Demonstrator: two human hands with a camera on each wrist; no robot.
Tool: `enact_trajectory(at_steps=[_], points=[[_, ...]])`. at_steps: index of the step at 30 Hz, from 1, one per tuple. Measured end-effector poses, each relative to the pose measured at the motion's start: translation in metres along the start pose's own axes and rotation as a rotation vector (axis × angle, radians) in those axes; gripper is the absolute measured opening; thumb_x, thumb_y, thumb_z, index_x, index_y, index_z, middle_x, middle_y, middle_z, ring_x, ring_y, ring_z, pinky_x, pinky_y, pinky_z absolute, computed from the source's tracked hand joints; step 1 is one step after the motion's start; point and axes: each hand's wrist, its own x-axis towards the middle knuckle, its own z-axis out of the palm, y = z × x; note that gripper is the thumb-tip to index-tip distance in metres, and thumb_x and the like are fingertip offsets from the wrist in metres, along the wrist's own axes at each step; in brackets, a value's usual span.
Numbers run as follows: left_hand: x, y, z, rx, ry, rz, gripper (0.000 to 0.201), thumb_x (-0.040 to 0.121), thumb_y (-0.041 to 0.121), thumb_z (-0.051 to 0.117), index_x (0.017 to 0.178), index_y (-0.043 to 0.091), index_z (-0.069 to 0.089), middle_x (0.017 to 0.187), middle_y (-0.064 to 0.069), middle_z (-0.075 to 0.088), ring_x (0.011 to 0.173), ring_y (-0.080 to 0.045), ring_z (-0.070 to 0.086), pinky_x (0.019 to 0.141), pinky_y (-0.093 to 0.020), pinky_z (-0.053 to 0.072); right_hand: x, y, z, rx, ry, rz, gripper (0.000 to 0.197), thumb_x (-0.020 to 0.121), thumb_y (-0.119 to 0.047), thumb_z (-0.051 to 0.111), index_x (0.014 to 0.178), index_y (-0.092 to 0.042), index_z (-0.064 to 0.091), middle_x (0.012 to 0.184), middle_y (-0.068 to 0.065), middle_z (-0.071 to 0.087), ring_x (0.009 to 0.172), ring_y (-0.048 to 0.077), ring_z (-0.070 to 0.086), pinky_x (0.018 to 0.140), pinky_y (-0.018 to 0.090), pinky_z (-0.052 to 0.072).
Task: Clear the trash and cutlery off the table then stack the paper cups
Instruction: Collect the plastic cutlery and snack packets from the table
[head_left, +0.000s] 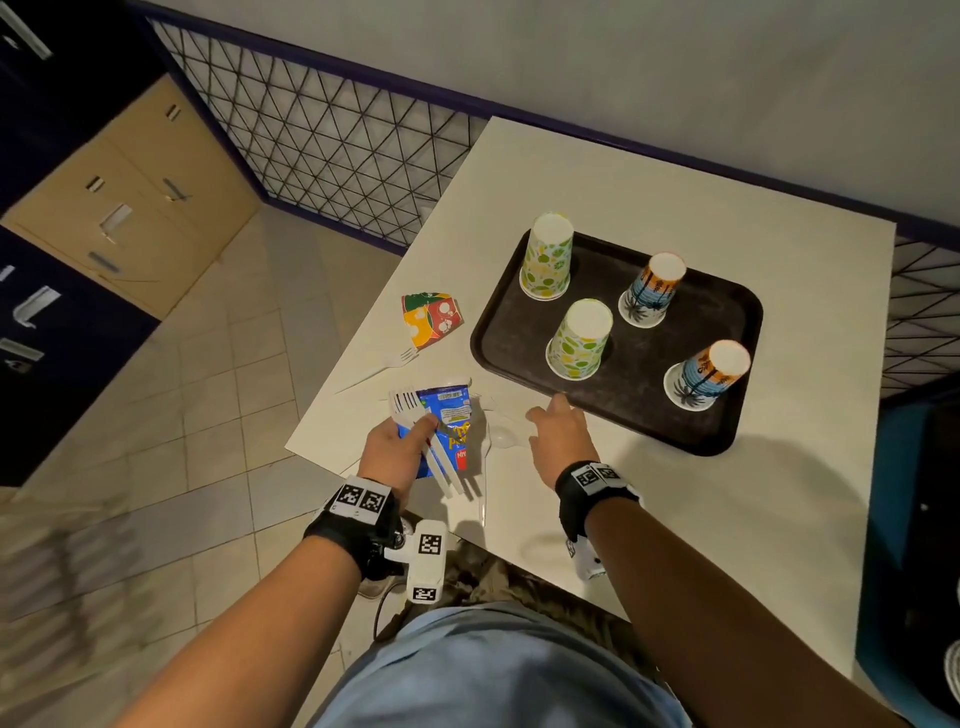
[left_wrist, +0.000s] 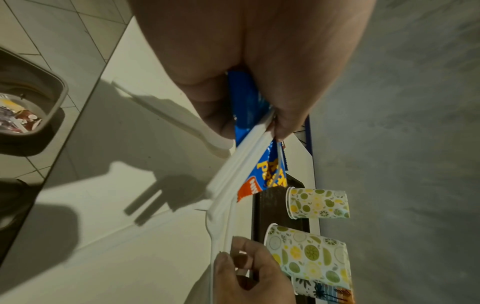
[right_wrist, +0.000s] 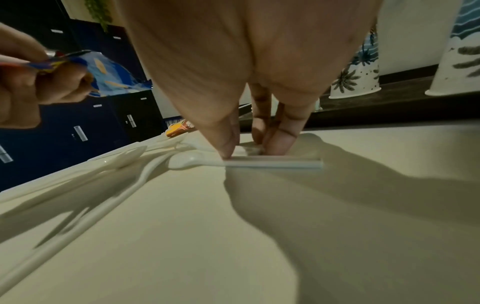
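Note:
My left hand (head_left: 415, 431) grips a blue snack wrapper (head_left: 449, 415) together with white plastic forks (head_left: 410, 408), held just above the table's near-left corner. My right hand (head_left: 545, 415) reaches down beside the tray, and thumb and fingers pinch the handle of a white spoon (right_wrist: 272, 163) lying on the table. More white spoons (right_wrist: 130, 156) lie to its left. A white fork (head_left: 384, 366) and a crumpled colourful wrapper (head_left: 431, 317) lie further back. Several paper cups stand upside down on the dark tray (head_left: 717, 317): two green ones (head_left: 581, 340) and two palm-print ones (head_left: 652, 291).
The white table (head_left: 727, 519) stands against a wall with a mesh railing (head_left: 337, 140) at its left. A grey bin (left_wrist: 61, 90) holding trash sits on the tiled floor beside the table. Lockers and drawers (head_left: 119, 197) stand at the far left.

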Motion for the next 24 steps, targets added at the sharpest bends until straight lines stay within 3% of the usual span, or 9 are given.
enact_trajectory(at_steps=[3,8,12,16,20,24], points=[[-0.002,-0.001,-0.005,-0.005,0.015,-0.008,0.009,0.105,0.024,0.065,0.099,0.020,0.069,0.088,-0.004,0.081,0.074,-0.018,0.078,0.062,-0.026,0.061,-0.002,0.000,0.003,-0.096,-0.046,-0.031,0.027,0.099,-0.016,0.052,0.126,-0.014,0.055,0.124,0.008,0.056,0.119,0.027,0.052,0.103,0.034,0.039],[-0.001,-0.004,-0.007,0.004,0.029,-0.024,0.009,0.104,0.025,0.066,0.102,0.017,0.070,0.088,-0.005,0.081,0.071,-0.016,0.079,0.065,-0.028,0.061,-0.001,-0.003,0.007,-0.134,-0.105,-0.039,0.030,0.093,-0.015,0.051,0.122,-0.010,0.058,0.122,0.009,0.053,0.114,0.029,0.049,0.099,0.039,0.042],[-0.003,-0.004,-0.005,-0.001,0.028,-0.032,0.008,0.104,0.026,0.066,0.099,0.020,0.069,0.091,-0.006,0.081,0.075,-0.019,0.079,0.067,-0.029,0.062,-0.003,-0.009,0.005,-0.032,-0.073,-0.031,0.037,0.095,-0.023,0.059,0.130,-0.015,0.050,0.129,0.008,0.045,0.120,0.031,0.046,0.094,0.042,0.051],[-0.005,-0.004,-0.005,0.013,0.019,-0.031,0.011,0.104,0.027,0.065,0.107,0.017,0.069,0.095,-0.008,0.081,0.082,-0.023,0.079,0.072,-0.032,0.063,0.000,-0.009,0.007,-0.091,-0.091,-0.104,0.035,0.097,-0.024,0.062,0.128,-0.013,0.050,0.130,0.009,0.049,0.119,0.030,0.050,0.099,0.039,0.047],[-0.005,-0.005,-0.005,0.019,0.016,-0.042,0.014,0.104,0.029,0.066,0.109,0.016,0.069,0.100,-0.012,0.081,0.089,-0.030,0.080,0.076,-0.035,0.063,-0.001,-0.002,0.002,-0.018,-0.147,-0.011,0.042,0.096,-0.030,0.065,0.129,-0.009,0.051,0.129,0.012,0.054,0.119,0.030,0.056,0.101,0.039,0.049],[-0.004,-0.008,-0.003,0.014,-0.002,-0.036,0.014,0.104,0.028,0.065,0.108,0.015,0.069,0.100,-0.011,0.081,0.087,-0.027,0.080,0.077,-0.035,0.065,-0.004,0.012,-0.003,0.003,-0.277,0.090,0.049,0.093,-0.044,0.066,0.125,-0.008,0.057,0.126,0.013,0.060,0.118,0.032,0.061,0.099,0.039,0.050]])
